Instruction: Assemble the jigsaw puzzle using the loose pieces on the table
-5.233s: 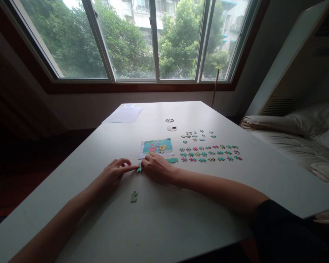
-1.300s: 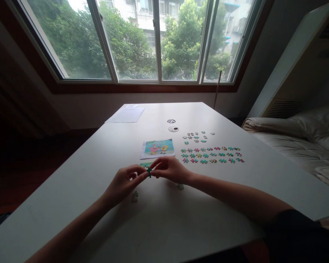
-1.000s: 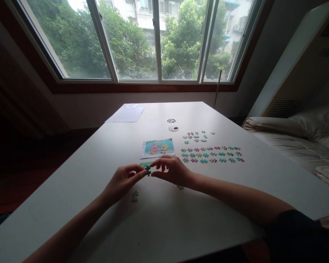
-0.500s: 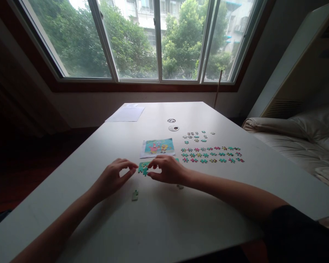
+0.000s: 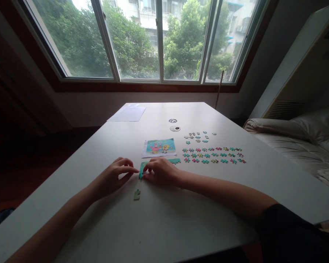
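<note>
A partly joined teal jigsaw puzzle (image 5: 175, 160) lies in front of me, its middle covered by my right hand (image 5: 162, 171). The thumb and fingers of that hand are closed on a teal puzzle piece (image 5: 140, 175) at the lower left end of the joined part. My left hand (image 5: 120, 173) is open, thumb and index finger apart, with the index fingertip at the left edge of that piece. One loose, pale puzzle piece (image 5: 137, 194) lies nearer to me. Just beyond the puzzle is the picture sheet (image 5: 160, 147) with cartoon figures.
Several loose puzzle pieces (image 5: 205, 155) lie in rows to the right, with a smaller group (image 5: 197, 137) behind them. Two round discs (image 5: 175, 128) and white paper (image 5: 127, 114) lie farther back on the white table (image 5: 164, 226). A couch (image 5: 293, 135) stands at right.
My right hand has moved left and down with the teal piece, which now lines up with the puzzle's left edge. My left hand stays beside it; the view has shifted slightly.
</note>
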`<state>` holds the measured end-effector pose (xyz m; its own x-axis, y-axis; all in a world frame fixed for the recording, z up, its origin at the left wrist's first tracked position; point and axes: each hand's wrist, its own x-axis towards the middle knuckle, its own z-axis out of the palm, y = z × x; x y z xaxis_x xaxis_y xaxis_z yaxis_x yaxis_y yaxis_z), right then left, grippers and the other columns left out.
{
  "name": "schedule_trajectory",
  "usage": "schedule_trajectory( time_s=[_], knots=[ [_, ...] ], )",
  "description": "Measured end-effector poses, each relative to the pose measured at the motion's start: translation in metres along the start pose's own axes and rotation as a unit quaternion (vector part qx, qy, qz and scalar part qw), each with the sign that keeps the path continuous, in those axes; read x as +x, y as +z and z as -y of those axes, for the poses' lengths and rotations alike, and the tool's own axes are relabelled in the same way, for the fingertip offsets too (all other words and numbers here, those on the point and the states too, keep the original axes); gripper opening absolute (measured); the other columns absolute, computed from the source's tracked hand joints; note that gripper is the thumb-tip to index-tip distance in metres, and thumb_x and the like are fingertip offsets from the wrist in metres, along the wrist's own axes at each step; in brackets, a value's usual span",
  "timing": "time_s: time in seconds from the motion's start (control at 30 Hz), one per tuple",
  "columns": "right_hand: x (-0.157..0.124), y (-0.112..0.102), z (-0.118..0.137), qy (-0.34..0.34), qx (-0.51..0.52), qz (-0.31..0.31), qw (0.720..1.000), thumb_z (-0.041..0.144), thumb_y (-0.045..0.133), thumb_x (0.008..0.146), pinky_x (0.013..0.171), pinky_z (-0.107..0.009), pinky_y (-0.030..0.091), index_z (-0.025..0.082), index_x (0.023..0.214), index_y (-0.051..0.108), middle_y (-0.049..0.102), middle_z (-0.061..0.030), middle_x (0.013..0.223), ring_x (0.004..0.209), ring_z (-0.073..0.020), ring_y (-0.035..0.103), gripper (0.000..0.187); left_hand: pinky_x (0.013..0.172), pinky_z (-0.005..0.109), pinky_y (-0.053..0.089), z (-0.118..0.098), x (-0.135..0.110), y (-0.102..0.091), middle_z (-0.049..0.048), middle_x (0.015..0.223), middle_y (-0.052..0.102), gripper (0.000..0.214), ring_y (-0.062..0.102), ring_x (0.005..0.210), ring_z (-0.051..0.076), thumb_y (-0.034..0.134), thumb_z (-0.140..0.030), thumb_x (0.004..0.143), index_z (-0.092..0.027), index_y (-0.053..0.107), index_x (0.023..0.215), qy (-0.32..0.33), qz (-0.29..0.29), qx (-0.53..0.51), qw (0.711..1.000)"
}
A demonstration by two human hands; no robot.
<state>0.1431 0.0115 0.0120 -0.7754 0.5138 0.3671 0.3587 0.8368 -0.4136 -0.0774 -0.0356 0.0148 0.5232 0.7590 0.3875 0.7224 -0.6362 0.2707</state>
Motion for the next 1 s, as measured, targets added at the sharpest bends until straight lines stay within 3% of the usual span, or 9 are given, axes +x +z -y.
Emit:
schedule_trajectory(
  time_s=[0.27, 0.7, 0.87, 1.0],
  knots=[
    [0.0, 0.001, -0.005, -0.025, -0.023, -0.005, 0.999, 0.029, 0.059, 0.081, 0.07, -0.026, 0.041, 0.019, 0.096, 0.069, 0.066, -0.0049, 0.082, 0.073, -0.0148, 0.057, 0.021, 0.071, 0.026, 0.047, -0.005, 0.001, -0.003, 0.0058, 0.088, 0.06, 0.029, 0.054, 0.082, 0.017, 0.046, -0.02, 0.089, -0.029, 0.071, 0.099, -0.003, 0.035, -0.008, 0.999],
    [0.001, -0.005, -0.002, -0.074, -0.068, 0.042, 0.994, 0.024, 0.052, 0.086, 0.068, -0.026, 0.04, 0.02, 0.099, 0.069, 0.065, -0.0064, 0.087, 0.075, -0.0144, 0.055, 0.021, 0.071, 0.027, 0.047, -0.009, 0.002, -0.006, 0.0058, 0.089, 0.06, 0.027, 0.054, 0.083, 0.017, 0.048, -0.021, 0.088, -0.029, 0.071, 0.099, -0.007, 0.039, -0.006, 0.999],
    [0.005, -0.015, -0.004, -0.069, -0.03, 0.091, 0.993, 0.017, 0.052, 0.085, 0.069, -0.025, 0.042, 0.02, 0.1, 0.07, 0.065, -0.0068, 0.088, 0.074, -0.0136, 0.057, 0.024, 0.072, 0.027, 0.047, -0.009, 0.002, -0.006, 0.0057, 0.089, 0.061, 0.026, 0.054, 0.083, 0.017, 0.048, -0.022, 0.089, -0.03, 0.071, 0.1, -0.008, 0.042, -0.01, 0.999],
    [-0.007, -0.03, -0.013, -0.057, 0.007, 0.066, 0.996, 0.016, 0.052, 0.086, 0.078, -0.027, 0.044, 0.018, 0.104, 0.069, 0.065, -0.0079, 0.092, 0.081, -0.0142, 0.058, 0.024, 0.071, 0.028, 0.047, -0.007, 0.002, -0.005, 0.0058, 0.089, 0.061, 0.027, 0.054, 0.083, 0.017, 0.047, -0.021, 0.089, -0.029, 0.072, 0.097, -0.008, 0.043, -0.007, 0.999]
  ],
)
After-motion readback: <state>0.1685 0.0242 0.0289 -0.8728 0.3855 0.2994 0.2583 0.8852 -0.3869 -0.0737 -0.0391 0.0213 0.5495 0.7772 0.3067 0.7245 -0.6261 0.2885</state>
